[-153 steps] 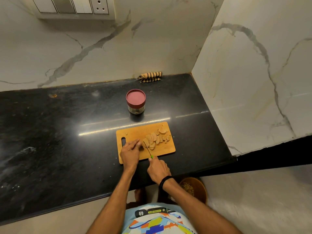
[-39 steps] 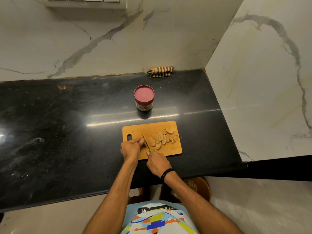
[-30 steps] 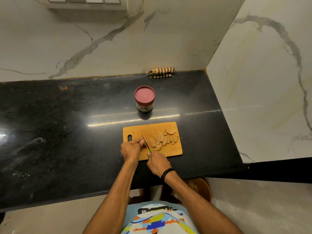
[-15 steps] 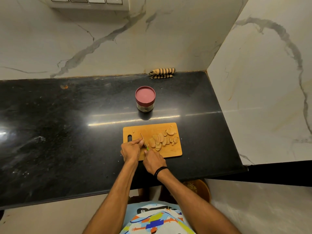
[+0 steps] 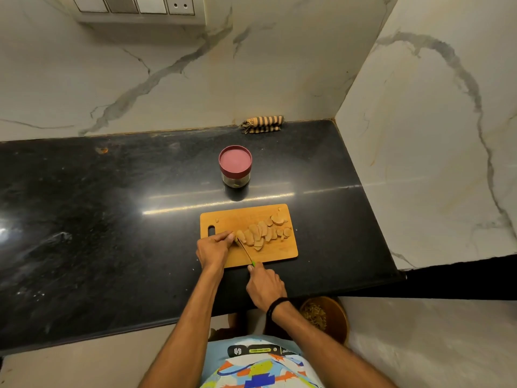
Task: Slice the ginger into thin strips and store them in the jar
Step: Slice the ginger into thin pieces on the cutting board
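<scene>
Wooden board: cutting board (image 5: pixel 274 250) lies flat on black stone desk (image 5: pixel 112 219), near front edge, handle slot at its left end.
Left hand: left hand (image 5: pixel 213 249) curled, knuckles up, fingertips pinching the uncut ginger piece (image 5: pixel 240 236) at the board's left-centre; forearm comes in from below.
Right hand: right hand (image 5: pixel 265 284) closed round the green handle of knife (image 5: pixel 246 252), off the board's front edge over the desk; black band on wrist.
Knife: thin blade angles up-left across the board, tip right beside the left fingertips, touching the ginger piece.
Ginger slices: ginger slices (image 5: pixel 265 233) in an overlapping row running right and slightly back from the blade, all on the board; one crumb near the back right corner.
Jar: jar (image 5: pixel 235 166) upright behind the board, apart from it, maroon lid on; contents unclear.
Around: striped cloth (image 5: pixel 263 124) at the back wall; switch panel (image 5: pixel 134 7) on marble wall above; brown bowl (image 5: pixel 326 317) on floor below desk edge, right of the person.
In the way: left hand covers the board's left front part.
Change: versus half a second ago, right hand has drawn back toward the body, from over the board to off its front edge; more blade shows. Left hand, slices, jar unchanged.
</scene>
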